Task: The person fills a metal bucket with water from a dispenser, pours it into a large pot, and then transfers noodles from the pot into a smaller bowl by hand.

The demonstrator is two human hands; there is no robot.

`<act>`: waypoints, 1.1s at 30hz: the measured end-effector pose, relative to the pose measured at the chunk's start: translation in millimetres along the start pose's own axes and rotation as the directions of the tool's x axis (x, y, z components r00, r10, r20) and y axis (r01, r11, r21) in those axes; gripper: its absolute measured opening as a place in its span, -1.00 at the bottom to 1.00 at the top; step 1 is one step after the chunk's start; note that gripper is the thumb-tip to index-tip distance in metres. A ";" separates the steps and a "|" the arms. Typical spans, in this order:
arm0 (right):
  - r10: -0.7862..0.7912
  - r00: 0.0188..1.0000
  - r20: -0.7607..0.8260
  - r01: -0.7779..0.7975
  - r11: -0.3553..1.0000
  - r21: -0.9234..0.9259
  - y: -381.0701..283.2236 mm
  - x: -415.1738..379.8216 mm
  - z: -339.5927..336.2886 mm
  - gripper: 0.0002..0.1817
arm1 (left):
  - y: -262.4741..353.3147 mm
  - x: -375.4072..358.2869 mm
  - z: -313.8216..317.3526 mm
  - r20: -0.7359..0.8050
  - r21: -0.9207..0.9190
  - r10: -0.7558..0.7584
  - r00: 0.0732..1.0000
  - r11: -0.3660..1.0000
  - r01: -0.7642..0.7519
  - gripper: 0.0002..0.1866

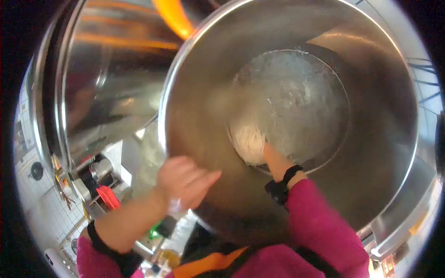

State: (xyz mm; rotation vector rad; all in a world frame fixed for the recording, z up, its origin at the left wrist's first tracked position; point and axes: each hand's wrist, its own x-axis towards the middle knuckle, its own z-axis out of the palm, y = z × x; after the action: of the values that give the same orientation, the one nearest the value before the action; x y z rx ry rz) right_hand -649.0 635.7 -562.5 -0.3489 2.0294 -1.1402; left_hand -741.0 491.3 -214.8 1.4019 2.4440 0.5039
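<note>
A large round metal pot (366,153) fills the middle and right of the view. Deep inside it, a pale, stringy bundle like noodles (249,142) lies at the lower left of its wet, shiny bottom. My right hand (274,158) reaches down into the pot and touches the right side of the bundle; its fingers are mostly hidden. Above the pot's left rim is my left hand (187,181), slightly blurred, its fingers bent and close together, with the thumb or a finger pointing right. What it holds, if anything, cannot be made out.
Left of the pot stands another large shiny metal vessel or lid (116,78), with an orange curved object (174,18) near the top. A red container (108,198) and a small metal pot (101,170) are at the lower left. White tiles (34,197) show beyond.
</note>
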 end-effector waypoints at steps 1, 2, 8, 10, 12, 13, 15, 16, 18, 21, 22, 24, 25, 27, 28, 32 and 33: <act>-0.048 0.999 -0.003 0.048 0.999 -0.007 -4.1 -0.5 4.7 -0.55 | -10.7 -16.4 17.0 -0.031 0.007 0.021 0.999 1.000 -0.021 -0.71; -0.107 0.994 -0.014 0.107 0.994 -0.024 -11.1 -9.9 -4.4 -0.55 | -8.5 -18.1 24.8 -0.063 0.031 0.037 0.997 0.999 -0.035 -0.72; -0.187 0.980 -0.060 0.197 0.938 0.285 -70.9 -93.6 -36.5 -0.61 | -11.7 -19.6 60.7 -0.277 -0.016 0.102 0.955 0.994 -0.111 -0.92; 0.180 0.970 0.163 -0.161 -0.026 0.987 -99.9 -131.4 -52.2 -0.69 | -10.6 -15.6 60.8 -0.246 0.054 0.115 0.962 0.993 -0.105 -0.94; 0.075 0.994 -0.083 0.021 0.606 0.795 -147.4 -166.2 -73.9 -0.67 | -5.9 -13.5 60.8 -0.063 0.136 0.045 0.997 0.990 -0.036 -0.83; 0.050 0.998 -0.040 0.002 0.606 0.795 -150.1 -176.2 -74.2 -0.64 | -4.0 -12.2 59.6 -0.076 0.137 0.074 0.994 0.989 -0.063 -0.83; 0.057 0.998 -0.019 -0.021 0.625 0.780 -175.4 -191.0 -78.2 -0.60 | -6.2 -9.2 45.3 0.084 0.183 -0.116 0.990 0.978 0.099 -0.70; 0.061 0.980 -0.189 0.085 0.732 0.676 -184.3 -206.5 -82.6 -0.60 | 3.4 0.6 31.5 0.293 0.110 -0.240 0.926 0.970 0.216 -0.51; 0.087 0.939 -0.334 0.196 0.662 0.723 -197.8 -232.6 -91.7 -0.56 | 8.4 16.2 48.8 0.231 -0.232 -0.240 0.943 0.928 0.293 -0.44; -0.029 0.813 -0.581 0.251 0.918 0.307 -244.7 -262.9 -109.3 -0.56 | 22.5 37.5 40.2 0.354 -0.701 -0.124 0.927 0.621 0.351 -0.27; 0.040 0.809 -0.587 0.237 0.891 0.387 -268.2 -278.6 -118.8 -0.54 | 21.6 48.9 56.1 0.327 -0.798 -0.110 0.939 0.499 0.336 -0.28; 0.119 0.830 -0.545 0.384 0.587 0.713 -296.0 -298.8 -137.1 -0.55 | 33.0 67.5 62.2 0.381 -0.888 -0.019 0.924 0.272 0.372 -0.32; -0.048 0.830 -0.556 0.554 0.189 0.811 -295.3 -303.8 -146.1 -0.54 | 40.7 77.3 67.4 0.407 -0.904 0.035 0.913 0.156 0.397 -0.34; -0.236 0.674 -0.700 0.733 0.330 0.594 -316.2 -321.7 -167.4 -0.46 | 57.9 95.4 75.3 0.446 -0.891 0.131 0.885 -0.034 0.454 -0.38; -0.274 0.670 -0.690 0.738 0.344 0.580 -326.5 -333.6 -180.9 -0.48 | 65.3 102.7 79.2 0.459 -0.870 0.177 0.870 -0.108 0.481 -0.39; -0.173 0.582 -0.795 0.582 0.771 0.258 -369.2 -374.0 -243.3 -0.56 | 86.4 115.3 94.6 0.527 -0.755 0.325 0.786 -0.247 0.608 -0.47; -0.167 0.602 -0.781 0.635 0.693 0.342 -373.5 -379.2 -260.2 -0.63 | 89.3 110.7 95.7 0.542 -0.732 0.344 0.767 -0.255 0.632 -0.48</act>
State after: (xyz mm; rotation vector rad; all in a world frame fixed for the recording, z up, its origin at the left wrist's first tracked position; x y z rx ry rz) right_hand -633.5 796.5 7.5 -0.0555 2.0696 -2.4739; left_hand -687.7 644.6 -270.0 0.1845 0.7252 1.2730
